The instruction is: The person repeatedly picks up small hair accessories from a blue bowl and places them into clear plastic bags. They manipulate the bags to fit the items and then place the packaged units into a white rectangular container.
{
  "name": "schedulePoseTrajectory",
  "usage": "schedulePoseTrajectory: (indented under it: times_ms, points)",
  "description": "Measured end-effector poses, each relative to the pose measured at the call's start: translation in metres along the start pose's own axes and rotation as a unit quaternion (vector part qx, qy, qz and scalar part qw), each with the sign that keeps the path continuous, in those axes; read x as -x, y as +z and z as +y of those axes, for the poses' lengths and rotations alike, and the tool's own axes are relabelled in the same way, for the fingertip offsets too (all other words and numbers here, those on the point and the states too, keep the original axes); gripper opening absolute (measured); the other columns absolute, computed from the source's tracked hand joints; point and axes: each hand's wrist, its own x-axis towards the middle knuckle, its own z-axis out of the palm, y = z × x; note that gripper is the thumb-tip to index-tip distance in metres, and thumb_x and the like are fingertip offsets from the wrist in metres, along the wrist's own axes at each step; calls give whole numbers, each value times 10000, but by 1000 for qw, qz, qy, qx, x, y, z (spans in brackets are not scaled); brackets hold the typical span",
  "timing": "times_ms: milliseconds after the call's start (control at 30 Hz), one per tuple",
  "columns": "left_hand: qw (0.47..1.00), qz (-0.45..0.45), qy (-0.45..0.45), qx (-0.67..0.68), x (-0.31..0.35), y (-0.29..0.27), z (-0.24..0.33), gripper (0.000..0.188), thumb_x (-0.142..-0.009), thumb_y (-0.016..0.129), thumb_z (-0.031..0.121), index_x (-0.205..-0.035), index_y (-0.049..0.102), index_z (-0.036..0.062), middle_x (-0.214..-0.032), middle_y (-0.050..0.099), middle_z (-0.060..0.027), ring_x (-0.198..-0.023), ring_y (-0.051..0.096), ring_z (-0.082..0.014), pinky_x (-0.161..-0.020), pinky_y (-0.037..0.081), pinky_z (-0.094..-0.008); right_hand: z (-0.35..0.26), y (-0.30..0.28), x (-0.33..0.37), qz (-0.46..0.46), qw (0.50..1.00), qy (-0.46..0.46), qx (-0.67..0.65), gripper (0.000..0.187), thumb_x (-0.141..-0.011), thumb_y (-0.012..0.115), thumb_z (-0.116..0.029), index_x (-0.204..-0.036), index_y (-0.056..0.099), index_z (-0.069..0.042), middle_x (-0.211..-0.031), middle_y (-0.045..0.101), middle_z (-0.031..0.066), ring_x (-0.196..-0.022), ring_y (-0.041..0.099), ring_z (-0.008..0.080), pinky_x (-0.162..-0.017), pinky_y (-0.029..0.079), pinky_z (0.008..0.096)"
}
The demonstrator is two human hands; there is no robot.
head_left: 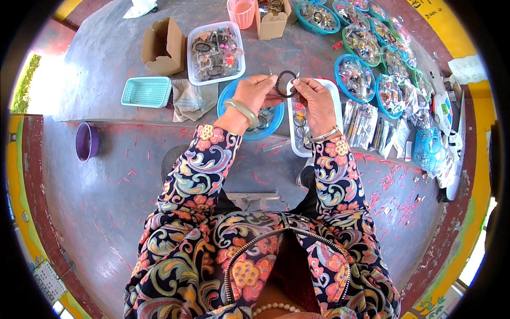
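A black hair tie (280,88) is stretched between my two hands, above the gap between a blue basin and a white tray. My left hand (256,94), with a pale bangle at the wrist, pinches its left side. On the other side my right hand (317,102) grips it between thumb and fingers. Something clear, like thin plastic film, shows around the tie, but its edges are hard to make out. Below my left hand the blue basin (222,109) holds small items, partly hidden. The white tray (338,109) under my right hand holds dark hair ties and a red ornament.
Beyond stand a white tray (190,56) of hair ties, a cardboard box (171,57) and a pink basket (241,15). A turquoise basket (146,92) and grey cloth (192,101) lie left. Several basins of packed goods and plastic packets (360,125) crowd the right. A purple bucket (87,142) stands lower left.
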Motion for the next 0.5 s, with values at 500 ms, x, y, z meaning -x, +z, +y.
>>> schedulePoseTrajectory:
  times_ms: [500]
  points:
    - [1000,-16,4,-17,-3,-2,-4,193,-854,550,164,-933,579,-10,-832,629,-87,-663,593,-118,-535,474,-202,-5,2,3,24,996,-27,85,177,-769,656,-143,-856,634,10,-689,601,18,-597,513,68,-549,371,182]
